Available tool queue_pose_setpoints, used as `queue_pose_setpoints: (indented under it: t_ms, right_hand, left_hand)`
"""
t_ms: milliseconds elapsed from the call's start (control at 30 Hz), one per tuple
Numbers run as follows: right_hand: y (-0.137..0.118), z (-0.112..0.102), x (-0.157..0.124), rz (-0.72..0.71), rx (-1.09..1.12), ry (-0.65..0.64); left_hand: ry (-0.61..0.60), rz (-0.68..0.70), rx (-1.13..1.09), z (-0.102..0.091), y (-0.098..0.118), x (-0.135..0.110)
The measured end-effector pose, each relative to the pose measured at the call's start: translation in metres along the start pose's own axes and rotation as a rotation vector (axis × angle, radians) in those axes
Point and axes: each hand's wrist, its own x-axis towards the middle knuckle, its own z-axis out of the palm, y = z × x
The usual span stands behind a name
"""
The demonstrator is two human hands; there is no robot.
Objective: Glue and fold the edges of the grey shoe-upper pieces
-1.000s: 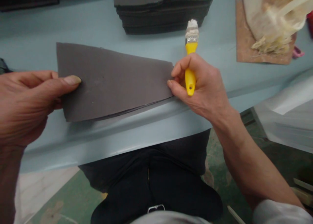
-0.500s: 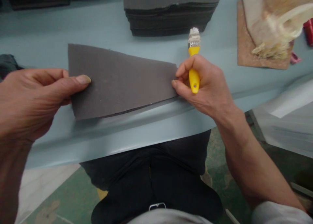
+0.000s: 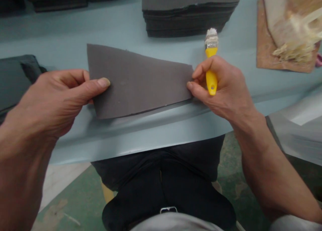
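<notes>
Between my two hands is a flat dark grey sheet [image 3: 141, 81], wide at the left and tapering to the right, with a thin second layer showing along its lower edge. My left hand [image 3: 67, 96] pinches the wide end, thumb on top and fingers underneath. At the narrow end, my right hand [image 3: 221, 86] grips the corner between thumb and fingertip. That same hand also keeps a yellow-handled paintbrush [image 3: 211, 61] tucked in it, its bristles pointing away from me and coated in whitish paste.
A thick stack of dark grey sheets [image 3: 188, 16] stands behind. More dark piles [image 3: 60, 1] lie at the far left, and a dark bundle [image 3: 17, 76] lies beside my left hand. At right, a paste-crusted container [image 3: 279, 19] rests on a brown board [image 3: 264, 56]. The pale blue table [image 3: 141, 140] ends near my lap.
The whole scene has shifted rightward in view, so more of the dark bundle at left shows. Both hands still hold the sheet, and the brush stays in my right hand.
</notes>
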Motion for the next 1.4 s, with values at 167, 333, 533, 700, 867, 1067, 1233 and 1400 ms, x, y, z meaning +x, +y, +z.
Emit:
queue_pose_setpoints:
  t_ms: [167, 333, 533, 700, 867, 1067, 1233, 1400]
  right_hand:
    - [0.007, 0.001, 0.0, -0.021, -0.039, 0.037]
    - [-0.006, -0.002, -0.002, -0.005, -0.148, 0.002]
    - [-0.015, -0.003, -0.004, -0.012, -0.217, -0.006]
    - [-0.016, -0.004, -0.003, -0.009, -0.232, -0.018]
    - [-0.02, -0.004, -0.004, -0.015, -0.261, -0.018]
    - [-0.016, -0.003, -0.006, -0.009, -0.283, 0.004]
    - [-0.015, -0.005, -0.006, -0.009, -0.301, 0.023]
    - [-0.017, -0.005, -0.005, -0.024, -0.292, 0.016]
  left_hand:
    - [-0.019, -0.076, -0.114, 0.002, 0.023, -0.01]
    - [0.015, -0.026, -0.164, 0.005, 0.023, -0.011]
    - [0.017, 0.033, -0.273, 0.012, 0.02, -0.014]
    - [0.027, 0.054, -0.263, 0.015, 0.015, -0.012]
    - [0.008, 0.087, -0.258, 0.015, 0.013, -0.01]
    - [-0.021, 0.115, -0.237, 0.015, 0.011, -0.006]
    - [-0.01, 0.127, -0.118, 0.014, 0.012, -0.006]
    - [0.009, 0.173, -0.052, 0.015, 0.009, -0.005]
